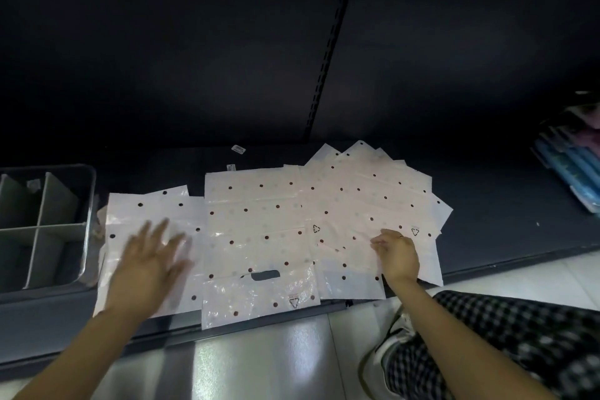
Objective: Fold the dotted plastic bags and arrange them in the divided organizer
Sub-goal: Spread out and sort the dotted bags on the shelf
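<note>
dark shelf (487, 237), blue packets (571, 172), white sneaker (394, 339)

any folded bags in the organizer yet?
No. The visible compartments of the divided organizer hold no bags; the dotted bags all lie flat on the dark shelf beside it.

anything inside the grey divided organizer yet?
No bags visible inside the grey divided organizer; a small pale label shows in a back compartment. Its dividers and near wall hide parts of the floor.

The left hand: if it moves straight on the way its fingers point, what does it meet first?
Probably only more of the white dotted plastic bag under the blurred left hand, then bare dark shelf; depth is unclear.
</note>
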A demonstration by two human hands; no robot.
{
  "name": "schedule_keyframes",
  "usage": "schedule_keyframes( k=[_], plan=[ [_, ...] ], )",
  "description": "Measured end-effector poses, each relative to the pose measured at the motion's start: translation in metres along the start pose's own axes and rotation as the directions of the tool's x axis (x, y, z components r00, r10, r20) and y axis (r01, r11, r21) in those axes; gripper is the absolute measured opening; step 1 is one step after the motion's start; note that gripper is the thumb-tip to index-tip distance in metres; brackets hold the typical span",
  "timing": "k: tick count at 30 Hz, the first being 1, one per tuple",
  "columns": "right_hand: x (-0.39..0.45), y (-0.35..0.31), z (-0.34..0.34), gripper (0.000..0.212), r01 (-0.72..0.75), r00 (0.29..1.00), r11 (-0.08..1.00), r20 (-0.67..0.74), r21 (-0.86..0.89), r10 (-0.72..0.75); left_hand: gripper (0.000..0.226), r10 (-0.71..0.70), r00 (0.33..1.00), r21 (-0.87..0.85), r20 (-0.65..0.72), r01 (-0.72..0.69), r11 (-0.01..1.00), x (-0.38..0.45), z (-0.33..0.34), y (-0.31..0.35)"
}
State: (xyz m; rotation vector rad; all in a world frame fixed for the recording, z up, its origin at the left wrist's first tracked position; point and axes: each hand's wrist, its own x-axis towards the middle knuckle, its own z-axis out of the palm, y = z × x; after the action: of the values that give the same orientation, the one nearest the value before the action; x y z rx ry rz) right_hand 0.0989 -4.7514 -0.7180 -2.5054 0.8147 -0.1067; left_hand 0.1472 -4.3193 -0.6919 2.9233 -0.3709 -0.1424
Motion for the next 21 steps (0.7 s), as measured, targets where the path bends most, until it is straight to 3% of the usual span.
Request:
schedule_keyframes(
  k=[1, 3, 5, 6, 8, 11, 16, 19, 21],
  plan=[
    [0.001, -0.001, -0.003, 0.015, 0.007, 1.0, 1.0, 0.028, -0.016, -0.007, 0.063, 0.006, 0.99, 0.011, 0.138, -0.007, 1.0, -0.002, 0.01, 0.003],
    [0.0, -0.002, -0.007, 0.046, 0.047, 0.989, 0.993, 0.141, -0.108, -0.031, 0.067, -0.059, 0.95, 0.03, 0.307, 0.053, 0.998, -0.009, 0.028, 0.0],
    [-0.002, -0.001, -0.008, 0.075, 0.078, 0.97, 0.977, 0.239, -0.198, -0.029, 0.07, -0.079, 0.937, 0.027, 0.341, 0.074, 0.997, -0.014, 0.036, -0.006],
    [-0.004, 0.0, -0.007, 0.079, 0.09, 0.964, 0.969, 0.263, -0.23, -0.027, 0.07, -0.078, 0.933, 0.038, 0.352, 0.069, 0.997, -0.015, 0.037, -0.008],
    [-0.005, 0.002, -0.004, 0.071, 0.089, 0.965, 0.969, 0.26, -0.232, -0.027, 0.07, -0.081, 0.925, 0.059, 0.371, 0.063, 0.996, -0.013, 0.035, -0.01],
    [-0.002, 0.001, -0.004, 0.044, 0.038, 0.982, 0.994, 0.189, -0.098, -0.018, 0.071, -0.093, 0.921, 0.035, 0.379, 0.086, 0.996, -0.005, 0.032, -0.01],
    [-0.002, -0.014, -0.015, 0.045, -0.033, 0.995, 0.99, 0.094, 0.138, 0.02, 0.067, -0.13, 0.911, -0.053, 0.391, 0.163, 0.985, 0.001, 0.028, -0.001],
    [-0.016, -0.044, -0.013, 0.038, 0.114, 0.989, 0.955, 0.058, 0.273, -0.135, 0.064, -0.094, 0.954, -0.14, 0.284, 0.139, 0.98, 0.003, 0.02, 0.016],
    [-0.032, -0.072, -0.004, 0.032, 0.264, 0.942, 0.915, 0.121, 0.305, -0.312, 0.059, -0.063, 0.988, -0.344, 0.138, 0.108, 0.933, 0.004, 0.011, 0.034]
  ],
)
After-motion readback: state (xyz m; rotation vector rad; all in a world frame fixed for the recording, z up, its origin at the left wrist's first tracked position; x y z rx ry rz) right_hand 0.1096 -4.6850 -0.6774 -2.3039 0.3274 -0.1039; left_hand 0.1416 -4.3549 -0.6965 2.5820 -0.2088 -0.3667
